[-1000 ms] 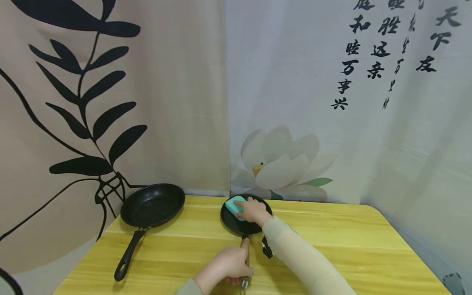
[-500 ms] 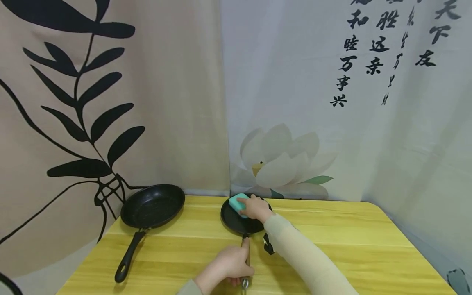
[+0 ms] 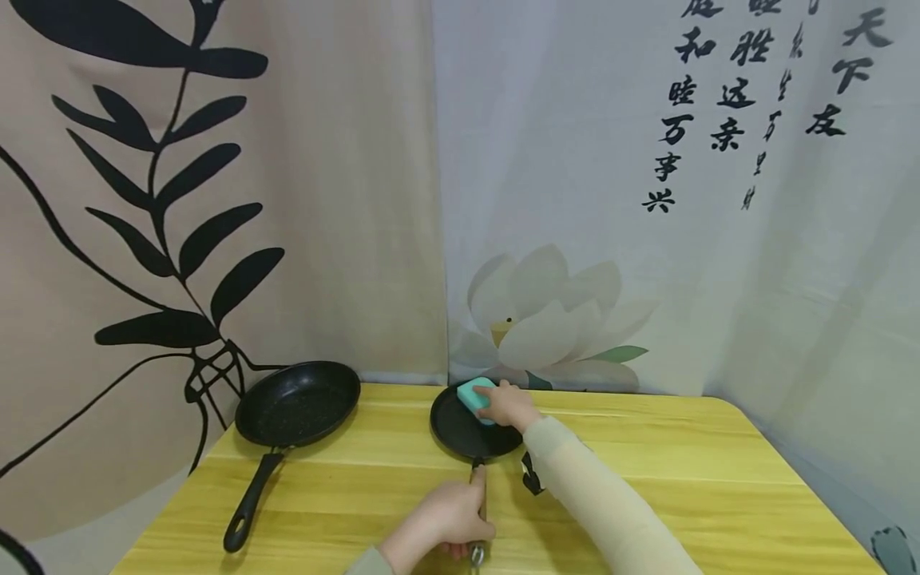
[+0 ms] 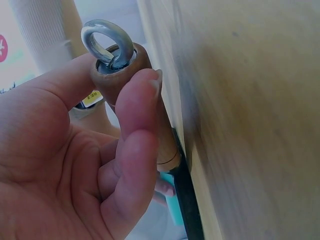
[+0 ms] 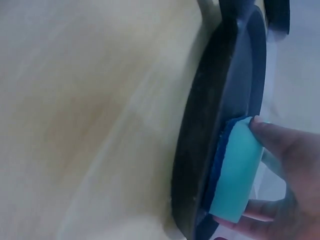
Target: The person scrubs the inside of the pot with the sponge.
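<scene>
A small black frying pan (image 3: 460, 427) lies near the table's back edge, its wooden handle (image 4: 167, 147) pointing toward me and ending in a metal ring (image 4: 107, 42). My left hand (image 3: 449, 515) grips that handle, forefinger stretched along it toward the pan. Inside the pan is a turquoise sponge (image 5: 235, 170) with a dark blue scouring side, which faces down against the pan's surface. My right hand (image 3: 509, 406) holds the sponge between thumb and fingers; in the right wrist view the thumb (image 5: 272, 135) is at one end and fingertips at the other.
A larger black frying pan (image 3: 298, 403) stands on the left of the wooden table (image 3: 683, 463), its black handle (image 3: 247, 503) toward the front. Printed curtains (image 3: 575, 160) hang right behind the table's back edge. A black strap piece (image 3: 532, 475) shows beside my right sleeve.
My right hand has slid the sponge to the right across the small pan. The left hand keeps its grip on the handle, and both pans stay in place.
</scene>
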Available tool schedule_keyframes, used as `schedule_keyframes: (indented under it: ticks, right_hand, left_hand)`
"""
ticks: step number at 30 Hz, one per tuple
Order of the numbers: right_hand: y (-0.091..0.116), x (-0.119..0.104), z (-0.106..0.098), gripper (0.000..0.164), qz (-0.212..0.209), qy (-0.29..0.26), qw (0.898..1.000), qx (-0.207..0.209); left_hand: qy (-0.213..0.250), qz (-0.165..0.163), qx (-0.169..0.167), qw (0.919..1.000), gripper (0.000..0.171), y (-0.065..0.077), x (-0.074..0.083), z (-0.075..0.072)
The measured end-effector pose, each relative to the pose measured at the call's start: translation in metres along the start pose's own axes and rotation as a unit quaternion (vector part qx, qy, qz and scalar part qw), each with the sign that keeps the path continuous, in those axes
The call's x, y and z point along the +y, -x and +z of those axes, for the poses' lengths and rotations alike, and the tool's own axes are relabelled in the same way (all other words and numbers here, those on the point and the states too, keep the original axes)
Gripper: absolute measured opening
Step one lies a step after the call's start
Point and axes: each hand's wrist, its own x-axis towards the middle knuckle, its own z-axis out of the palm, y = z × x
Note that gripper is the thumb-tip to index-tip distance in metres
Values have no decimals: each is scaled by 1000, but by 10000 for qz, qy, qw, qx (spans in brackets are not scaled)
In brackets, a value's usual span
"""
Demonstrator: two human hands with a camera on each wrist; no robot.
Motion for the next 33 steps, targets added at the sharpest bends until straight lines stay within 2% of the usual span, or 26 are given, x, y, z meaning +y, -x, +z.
schedule_keyframes:
  ticks: [15, 22, 33]
  right_hand:
    - [2, 17, -10, 59, -120, -370, 9988, -300]
    - [6, 21, -10, 58, -153, -248, 9985, -462]
    - [12, 21, -12, 59, -247, -136, 9981, -540]
  left_hand:
    - [-168, 9, 108, 9998, 88, -1, -4, -1]
    - [-63, -78, -18, 9999, 87, -1, -4, -2]
    - [-67, -77, -20, 9999, 87, -2, -4, 1]
